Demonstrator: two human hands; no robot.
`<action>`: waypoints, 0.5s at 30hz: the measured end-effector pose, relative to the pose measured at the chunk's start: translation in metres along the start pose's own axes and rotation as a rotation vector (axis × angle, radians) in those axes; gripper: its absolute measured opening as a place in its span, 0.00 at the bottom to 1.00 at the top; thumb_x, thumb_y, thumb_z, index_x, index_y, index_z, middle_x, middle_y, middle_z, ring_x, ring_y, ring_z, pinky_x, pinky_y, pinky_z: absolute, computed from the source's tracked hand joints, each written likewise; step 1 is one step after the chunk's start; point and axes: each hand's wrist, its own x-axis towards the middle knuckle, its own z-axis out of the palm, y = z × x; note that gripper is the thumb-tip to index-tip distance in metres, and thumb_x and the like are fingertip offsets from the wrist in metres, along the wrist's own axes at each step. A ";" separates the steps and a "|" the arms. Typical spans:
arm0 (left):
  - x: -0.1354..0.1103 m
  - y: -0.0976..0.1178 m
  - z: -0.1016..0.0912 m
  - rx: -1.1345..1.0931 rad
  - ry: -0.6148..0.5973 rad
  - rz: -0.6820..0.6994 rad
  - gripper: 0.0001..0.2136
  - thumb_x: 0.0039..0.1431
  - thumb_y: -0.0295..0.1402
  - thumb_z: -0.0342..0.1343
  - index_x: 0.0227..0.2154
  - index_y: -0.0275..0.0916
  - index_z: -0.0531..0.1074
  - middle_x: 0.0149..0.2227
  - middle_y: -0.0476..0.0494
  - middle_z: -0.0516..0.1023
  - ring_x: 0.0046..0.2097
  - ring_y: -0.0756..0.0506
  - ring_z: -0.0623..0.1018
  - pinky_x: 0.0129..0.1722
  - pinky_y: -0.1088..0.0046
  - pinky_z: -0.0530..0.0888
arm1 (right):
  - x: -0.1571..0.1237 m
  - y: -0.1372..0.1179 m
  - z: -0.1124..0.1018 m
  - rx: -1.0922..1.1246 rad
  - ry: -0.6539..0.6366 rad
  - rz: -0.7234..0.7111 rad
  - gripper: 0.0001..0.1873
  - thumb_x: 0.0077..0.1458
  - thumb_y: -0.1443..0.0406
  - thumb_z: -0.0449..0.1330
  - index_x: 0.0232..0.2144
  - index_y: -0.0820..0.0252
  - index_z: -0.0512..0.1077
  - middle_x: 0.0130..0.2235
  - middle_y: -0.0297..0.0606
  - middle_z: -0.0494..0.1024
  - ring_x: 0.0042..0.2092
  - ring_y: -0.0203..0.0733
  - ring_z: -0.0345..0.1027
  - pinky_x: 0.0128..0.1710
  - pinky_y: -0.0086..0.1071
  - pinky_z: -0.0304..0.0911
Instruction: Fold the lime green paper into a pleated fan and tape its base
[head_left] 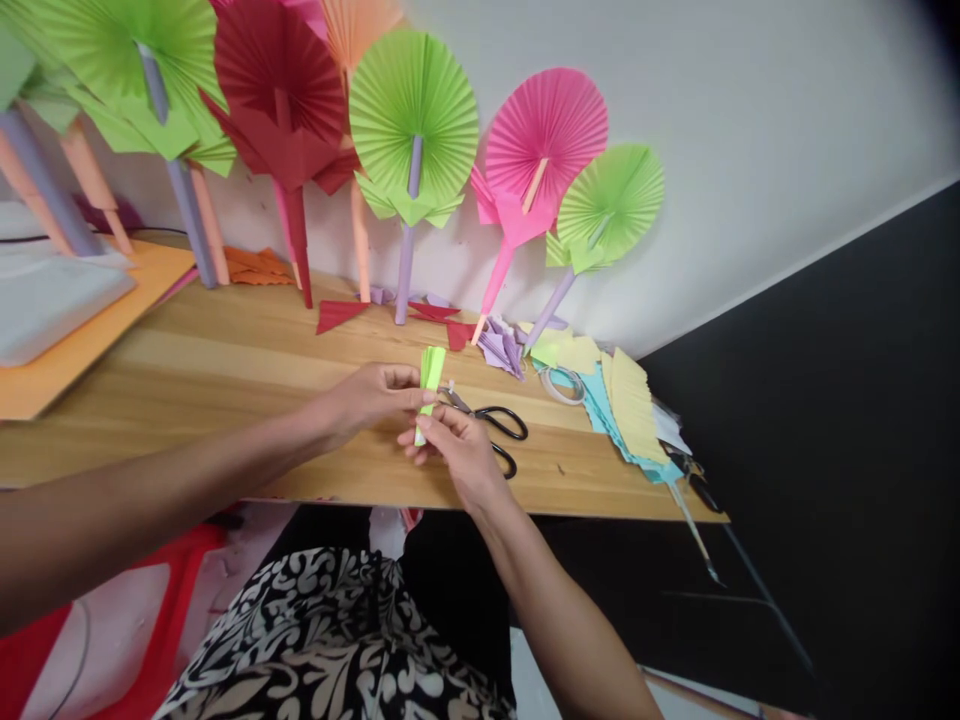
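Note:
A narrow strip of pleated lime-green paper [430, 370] stands between my two hands, above the front part of the wooden table. My left hand [382, 392] pinches it from the left side, around its middle. With thumb and fingers, my right hand [452, 440] grips its lower end. Black-handled scissors [504, 422] lie on the table just right of and behind my right hand, their blades partly hidden by it.
Pleated paper fans on rolled stems, such as a green fan [450, 110] and a pink fan [555, 125], lean on the wall. Red scraps [341, 315], a tape roll [562, 385] and yellow paper [630, 400] lie on the wooden table [225, 430]. A pale flat case [60, 310] sits left.

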 end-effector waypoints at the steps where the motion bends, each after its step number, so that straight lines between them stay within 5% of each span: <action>1: 0.000 0.000 0.000 -0.018 0.017 -0.009 0.15 0.54 0.45 0.63 0.27 0.36 0.74 0.26 0.50 0.76 0.30 0.50 0.74 0.34 0.72 0.72 | 0.001 0.001 0.000 0.013 -0.008 -0.011 0.21 0.49 0.49 0.67 0.32 0.61 0.76 0.30 0.40 0.83 0.27 0.36 0.74 0.28 0.28 0.68; 7: 0.000 0.002 -0.005 -0.084 -0.012 0.029 0.13 0.56 0.43 0.62 0.30 0.36 0.76 0.26 0.50 0.76 0.31 0.50 0.73 0.37 0.72 0.71 | -0.004 0.011 -0.005 0.185 -0.083 0.017 0.23 0.54 0.47 0.64 0.39 0.62 0.79 0.32 0.40 0.84 0.29 0.35 0.75 0.30 0.27 0.68; 15: 0.002 0.008 -0.001 -0.037 0.061 0.067 0.12 0.54 0.42 0.62 0.28 0.36 0.75 0.27 0.51 0.75 0.30 0.50 0.71 0.33 0.74 0.69 | -0.007 0.019 -0.010 0.259 -0.158 0.080 0.20 0.50 0.49 0.69 0.36 0.59 0.79 0.30 0.36 0.82 0.27 0.33 0.72 0.29 0.28 0.67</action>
